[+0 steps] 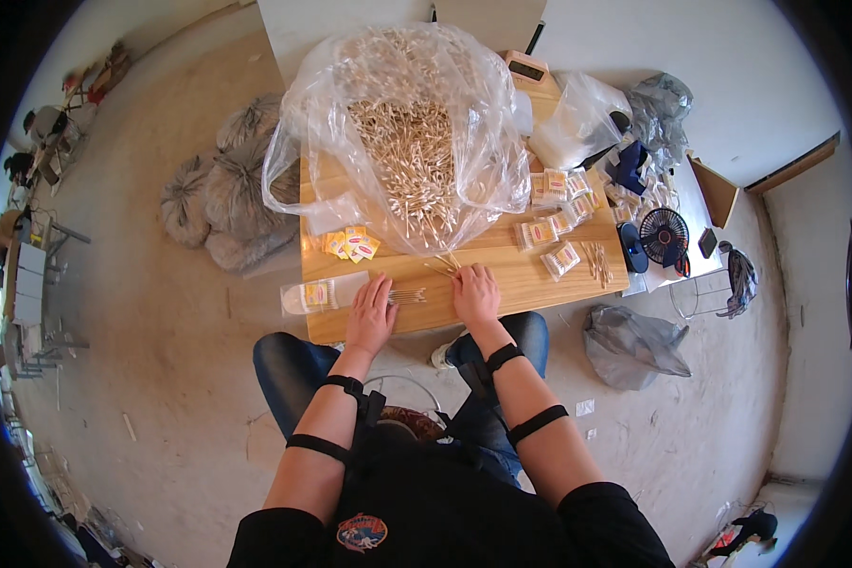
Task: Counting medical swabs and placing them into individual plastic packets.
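A bundle of cotton swabs (408, 296) sticks out to the right from between the thumb and fingers of my left hand (371, 314), which is closed on it at the table's near edge. Left of that hand lies a clear plastic sleeve with a packet of swabs (319, 294) and a yellow label in it. My right hand (476, 294) rests on the wood, its fingers bent and pinching a few loose swabs (442, 264). Just beyond both hands, a large clear plastic bag (488, 175) gapes open, showing a heap of cotton swabs (412, 170).
Yellow-white cards (351, 244) lie on the wooden table (506, 281) at left. Filled swab packets (560, 259) and loose swabs (596, 264) are at right. A black fan (664, 237) stands beyond them. Grey bags sit on the floor (189, 322) both sides.
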